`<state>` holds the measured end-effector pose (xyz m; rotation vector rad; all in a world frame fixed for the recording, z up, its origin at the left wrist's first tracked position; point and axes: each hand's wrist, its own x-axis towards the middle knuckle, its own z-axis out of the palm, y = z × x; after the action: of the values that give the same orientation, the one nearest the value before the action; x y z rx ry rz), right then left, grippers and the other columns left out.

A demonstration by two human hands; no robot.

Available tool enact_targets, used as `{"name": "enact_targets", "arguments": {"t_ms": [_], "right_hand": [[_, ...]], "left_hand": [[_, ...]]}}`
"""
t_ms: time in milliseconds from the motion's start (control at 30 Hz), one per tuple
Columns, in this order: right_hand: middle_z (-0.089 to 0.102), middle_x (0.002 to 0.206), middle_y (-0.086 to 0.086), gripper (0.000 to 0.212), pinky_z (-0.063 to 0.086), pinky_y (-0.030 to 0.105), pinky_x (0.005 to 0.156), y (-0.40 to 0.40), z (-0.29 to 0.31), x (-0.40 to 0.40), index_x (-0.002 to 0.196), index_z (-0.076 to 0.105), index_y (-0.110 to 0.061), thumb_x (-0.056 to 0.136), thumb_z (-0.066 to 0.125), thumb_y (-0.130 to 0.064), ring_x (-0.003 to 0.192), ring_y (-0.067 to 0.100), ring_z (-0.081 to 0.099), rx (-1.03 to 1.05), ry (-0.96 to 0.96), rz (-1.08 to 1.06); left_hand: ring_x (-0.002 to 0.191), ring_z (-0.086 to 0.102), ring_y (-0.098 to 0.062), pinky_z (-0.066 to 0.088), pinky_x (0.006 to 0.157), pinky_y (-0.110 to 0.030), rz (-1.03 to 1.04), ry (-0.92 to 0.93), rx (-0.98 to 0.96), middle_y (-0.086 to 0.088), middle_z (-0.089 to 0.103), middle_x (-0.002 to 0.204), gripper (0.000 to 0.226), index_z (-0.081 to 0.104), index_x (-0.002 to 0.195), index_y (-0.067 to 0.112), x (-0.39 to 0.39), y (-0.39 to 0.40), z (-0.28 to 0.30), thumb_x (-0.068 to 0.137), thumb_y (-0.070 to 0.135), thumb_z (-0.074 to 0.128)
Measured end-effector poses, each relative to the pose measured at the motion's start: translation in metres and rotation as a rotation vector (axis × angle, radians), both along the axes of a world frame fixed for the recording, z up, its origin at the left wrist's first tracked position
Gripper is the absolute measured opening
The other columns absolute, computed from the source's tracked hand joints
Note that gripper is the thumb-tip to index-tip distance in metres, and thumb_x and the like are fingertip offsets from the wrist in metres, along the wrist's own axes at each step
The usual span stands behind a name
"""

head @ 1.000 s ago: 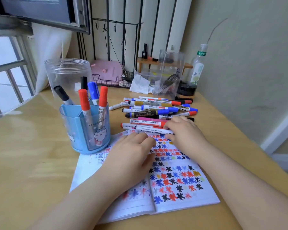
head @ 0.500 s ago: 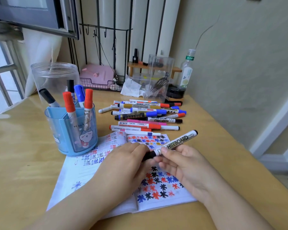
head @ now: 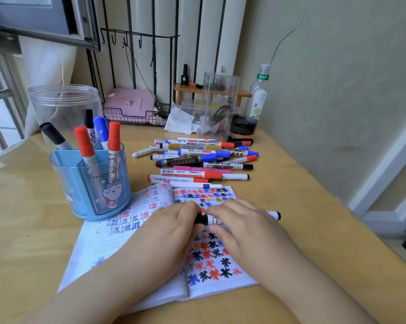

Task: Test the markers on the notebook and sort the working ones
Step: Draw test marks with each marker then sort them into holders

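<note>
The white whiteboard marker with the black cap (head: 220,219) lies level across the open notebook's right page, held between both my hands. Half a second ago I had it tilted up above the page with its label showing; a second ago my hands were at the pile picking it out. Now it is down low and my left hand (head: 171,232) has its fingers curled round the black cap end, while my right hand (head: 246,226) wraps the white barrel, its dark tail poking out beyond my knuckles. I judge I am about to pull the cap off, so this marker is not yet tested.

Under it, the lined paper notebook (head: 131,244) is crowded with red, blue and black star scribbles. Just beyond its top edge sits the loose pile of untested markers (head: 202,160) on the wooden desk (head: 22,218). To my left, touching the notebook's corner, the blue plastic pen holder (head: 92,183) has five capped markers standing in it, presumably the working ones.
</note>
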<state>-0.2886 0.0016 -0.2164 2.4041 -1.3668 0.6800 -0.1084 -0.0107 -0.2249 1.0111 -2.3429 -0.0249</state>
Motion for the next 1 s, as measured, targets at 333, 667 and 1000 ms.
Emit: {"name": "enact_targets", "arguments": {"t_ms": [333, 667, 1000], "right_hand": [[0.051, 0.066, -0.012, 0.027, 0.023, 0.021, 0.045, 0.012, 0.003, 0.009, 0.081, 0.060, -0.026, 0.086, 0.035, -0.036, 0.054, 0.009, 0.053, 0.036, 0.131, -0.040], [0.042, 0.065, -0.012, 0.035, 0.036, 0.034, 0.062, 0.017, 0.017, 0.002, 0.097, 0.055, -0.024, 0.090, 0.028, -0.047, 0.069, 0.012, 0.038, 0.395, -0.029, 0.060], [0.040, 0.053, -0.013, 0.030, 0.030, 0.014, 0.051, 0.015, 0.028, -0.007, 0.072, 0.059, -0.024, 0.098, 0.047, -0.023, 0.050, 0.002, 0.037, 0.863, -0.386, 0.177]], "left_hand": [[0.057, 0.045, -0.013, 0.028, 0.049, -0.018, -0.117, -0.066, 0.103, 0.009, 0.044, 0.068, 0.030, 0.041, 0.077, 0.021, 0.009, -0.004, 0.005, 0.090, 0.042, 0.024], [0.068, 0.049, -0.019, 0.041, 0.063, -0.036, -0.199, -0.033, 0.165, 0.002, 0.048, 0.076, 0.043, 0.037, 0.083, 0.024, 0.011, -0.002, 0.004, 0.084, 0.059, 0.012], [0.057, 0.048, -0.021, 0.045, 0.051, -0.034, -0.197, -0.136, -0.041, -0.003, 0.052, 0.068, 0.027, 0.049, 0.081, 0.011, 0.006, 0.001, 0.007, 0.095, 0.031, 0.038]]}}
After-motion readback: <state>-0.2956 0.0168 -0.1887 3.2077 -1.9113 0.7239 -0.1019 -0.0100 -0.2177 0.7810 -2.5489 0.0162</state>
